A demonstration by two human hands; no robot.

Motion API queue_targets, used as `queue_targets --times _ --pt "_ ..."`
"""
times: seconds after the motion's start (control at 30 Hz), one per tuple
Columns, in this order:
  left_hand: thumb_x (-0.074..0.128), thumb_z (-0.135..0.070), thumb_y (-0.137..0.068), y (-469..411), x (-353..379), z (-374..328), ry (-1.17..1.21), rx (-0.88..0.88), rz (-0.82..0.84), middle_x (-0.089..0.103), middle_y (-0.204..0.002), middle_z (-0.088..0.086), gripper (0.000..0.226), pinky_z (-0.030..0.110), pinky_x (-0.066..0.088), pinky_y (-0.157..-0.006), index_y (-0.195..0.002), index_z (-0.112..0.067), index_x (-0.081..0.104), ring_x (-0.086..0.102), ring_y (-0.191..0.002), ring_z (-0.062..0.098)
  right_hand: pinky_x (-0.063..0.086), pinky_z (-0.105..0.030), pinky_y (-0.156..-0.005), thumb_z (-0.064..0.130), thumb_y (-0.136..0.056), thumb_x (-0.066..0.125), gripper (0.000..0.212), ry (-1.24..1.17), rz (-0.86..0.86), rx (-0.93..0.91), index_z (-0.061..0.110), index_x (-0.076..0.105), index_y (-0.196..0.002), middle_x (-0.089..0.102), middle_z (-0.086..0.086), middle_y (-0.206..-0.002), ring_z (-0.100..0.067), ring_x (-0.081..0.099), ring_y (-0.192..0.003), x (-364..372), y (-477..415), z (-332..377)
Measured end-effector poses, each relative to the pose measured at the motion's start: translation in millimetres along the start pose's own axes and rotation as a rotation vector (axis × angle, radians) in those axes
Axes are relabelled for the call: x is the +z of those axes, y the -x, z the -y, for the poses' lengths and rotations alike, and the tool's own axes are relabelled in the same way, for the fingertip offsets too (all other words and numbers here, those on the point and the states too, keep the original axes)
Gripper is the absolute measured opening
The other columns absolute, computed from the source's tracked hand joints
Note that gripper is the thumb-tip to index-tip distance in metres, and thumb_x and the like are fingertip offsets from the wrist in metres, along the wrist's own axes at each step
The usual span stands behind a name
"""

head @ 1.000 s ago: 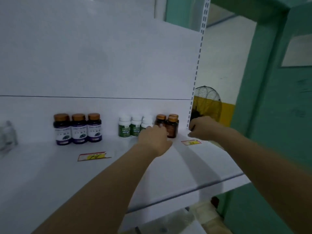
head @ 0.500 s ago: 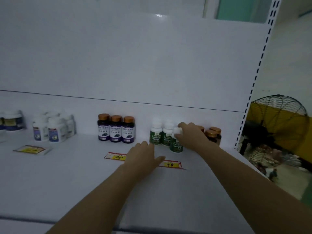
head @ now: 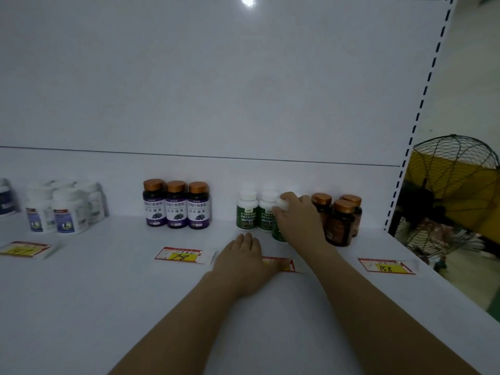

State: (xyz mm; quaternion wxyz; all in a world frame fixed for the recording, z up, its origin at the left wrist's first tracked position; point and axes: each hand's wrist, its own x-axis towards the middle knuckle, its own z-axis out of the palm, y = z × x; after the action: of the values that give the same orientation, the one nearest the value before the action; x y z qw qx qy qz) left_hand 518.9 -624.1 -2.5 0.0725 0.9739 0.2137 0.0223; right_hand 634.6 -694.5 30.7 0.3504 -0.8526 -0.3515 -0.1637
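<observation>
Right hand (head: 297,217) has left the shelf's right end near the 158 tag (head: 387,266) and now grips the white cap of the green bottle (head: 278,233), which stands just forward of its two neighbours instead of in line. Left hand (head: 243,262) has dropped from the bottles, lies flat on the shelf (head: 108,293), and has slid right onto the red price tag (head: 290,265), hiding its number.

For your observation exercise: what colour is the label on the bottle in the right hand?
Green, on the bottle the right hand grips; head view.
</observation>
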Motion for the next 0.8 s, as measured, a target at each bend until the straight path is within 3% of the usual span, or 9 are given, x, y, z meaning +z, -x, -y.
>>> queue_targets --times 0.2,0.3,0.37,0.43,0.5,0.57,0.67,0.8 --pt "0.017 -0.074 -0.086 -1 0 1 0.023 0.004 -0.001 -0.002 -0.159 0.010 0.094 0.034 0.002 -0.117 -0.151 -0.007 0.000 0.000 -0.147 0.021 0.042 -0.029 -0.077 0.031 -0.089 0.058 0.037 -0.058 0.032 0.007 0.019 0.054 -0.124 0.052 -0.012 -0.113 -0.024 0.052 -0.093 -8 -6 -2" --pt "0.021 -0.075 -0.085 -1 0 1 0.132 -0.013 -0.036 0.004 -0.159 0.008 0.095 0.035 0.007 -0.117 -0.151 -0.009 0.004 0.006 -0.146 0.020 0.047 -0.030 -0.079 0.033 -0.086 0.064 0.037 -0.123 0.086 -0.005 0.021 0.058 -0.120 0.054 -0.010 -0.112 -0.021 0.053 -0.092 -19 -9 1" --pt "0.030 -0.075 -0.083 -3 0 2 0.292 -0.014 -0.106 0.018 -0.157 0.005 0.092 0.036 0.020 -0.115 -0.151 -0.016 0.013 0.022 -0.143 0.019 0.050 -0.030 -0.082 0.034 -0.084 0.066 0.036 -0.205 0.131 -0.016 0.022 0.060 -0.117 0.057 -0.007 -0.114 -0.020 0.056 -0.098 -29 -10 4" --pt "0.047 -0.068 -0.082 -3 -6 1 0.499 0.013 -0.198 0.039 -0.147 -0.002 0.079 0.028 0.034 -0.104 -0.145 -0.023 0.028 0.040 -0.130 0.014 0.050 -0.023 -0.075 0.035 -0.082 0.069 0.035 -0.302 0.172 -0.021 0.023 0.061 -0.114 0.061 -0.002 -0.111 -0.015 0.057 -0.097 -38 -9 10" --pt "0.063 -0.051 -0.082 -1 -15 -1 0.662 0.039 -0.247 0.049 -0.135 -0.008 0.067 0.020 0.035 -0.092 -0.138 -0.025 0.038 0.047 -0.121 0.010 0.045 -0.015 -0.067 0.040 -0.080 0.071 0.037 -0.329 0.169 -0.043 0.024 0.063 -0.112 0.062 0.002 -0.104 -0.010 0.057 -0.091 -46 -8 16" --pt "0.071 -0.038 -0.079 -1 -22 0 0.765 0.084 -0.279 0.056 -0.127 -0.008 0.060 0.017 0.038 -0.089 -0.132 -0.024 0.045 0.052 -0.112 0.007 0.042 -0.013 -0.063 0.047 -0.078 0.070 0.038 -0.326 0.137 -0.073 0.027 0.063 -0.109 0.061 0.005 -0.098 -0.004 0.055 -0.085 -51 -7 20" --pt "0.076 -0.030 -0.076 0 -29 3 0.913 0.177 -0.270 0.064 -0.111 -0.013 0.043 0.016 0.046 -0.087 -0.114 -0.029 0.056 0.060 -0.103 0.002 0.046 -0.016 -0.067 0.053 -0.081 0.064 0.032 -0.363 0.085 -0.099 0.029 0.064 -0.103 0.062 0.009 -0.093 0.000 0.057 -0.082 -55 -7 22" --pt "0.075 -0.024 -0.076 5 -38 5 1.077 0.244 -0.193 0.067 -0.097 -0.019 0.029 0.007 0.048 -0.073 -0.096 -0.037 0.059 0.064 -0.092 -0.006 0.057 -0.035 -0.082 0.045 -0.089 0.057 0.027 -0.582 0.113 -0.056 0.023 0.069 -0.098 0.070 0.008 -0.094 -0.010 0.066 -0.091 -58 -7 17"
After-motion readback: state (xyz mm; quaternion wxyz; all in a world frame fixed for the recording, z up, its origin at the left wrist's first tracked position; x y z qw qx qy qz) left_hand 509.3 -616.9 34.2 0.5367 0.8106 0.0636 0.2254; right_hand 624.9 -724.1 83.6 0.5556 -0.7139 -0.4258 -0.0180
